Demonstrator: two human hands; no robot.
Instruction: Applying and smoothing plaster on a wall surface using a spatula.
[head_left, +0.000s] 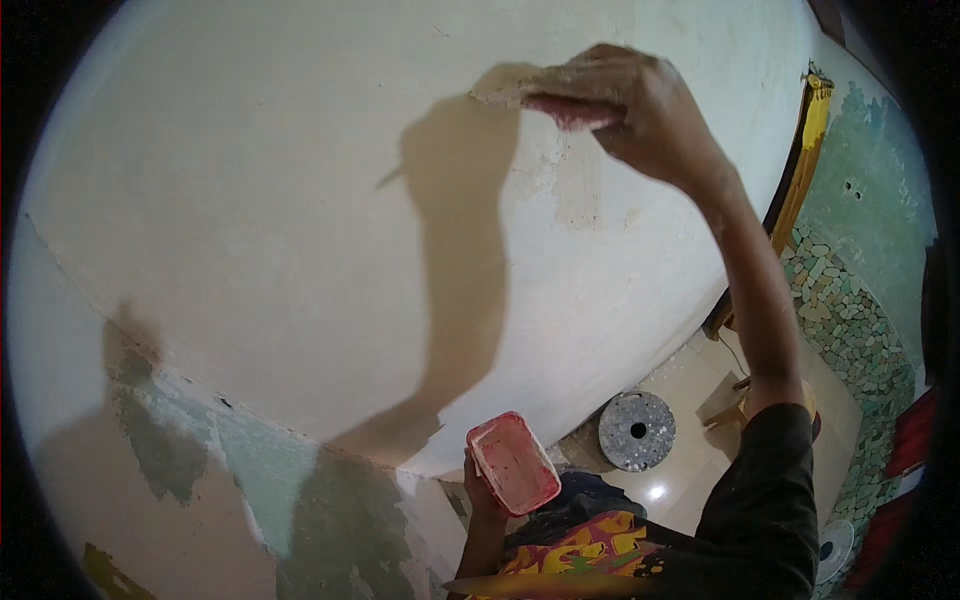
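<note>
My right hand (pixel 640 110) is raised to the upper middle, its fingers closed round a reddish putty scraper (pixel 570 112). The scraper's pale, plaster-smeared edge meets the whitish wall (pixel 260 200) or is very close to it. Just below, the wall carries a rough, beige patch of putty (pixel 575 190). Low in the middle, my left hand (pixel 482 495) grips the side of a red rectangular tub (pixel 537 500). Pinkish-beige putty lies inside that tub, and its rim is smeared. Most of the left fingers are hidden by the tub.
A round, grey speckled stool-like thing (pixel 637 425) with a dark central hole stands on the shiny tiled floor (pixel 690 385). Rightward are a wooden frame edge (pixel 792 200), stone-patterned green cladding (pixel 835 300) and a white fan (pixel 833 550). Green bare patches (pixel 345 520) show at lower left.
</note>
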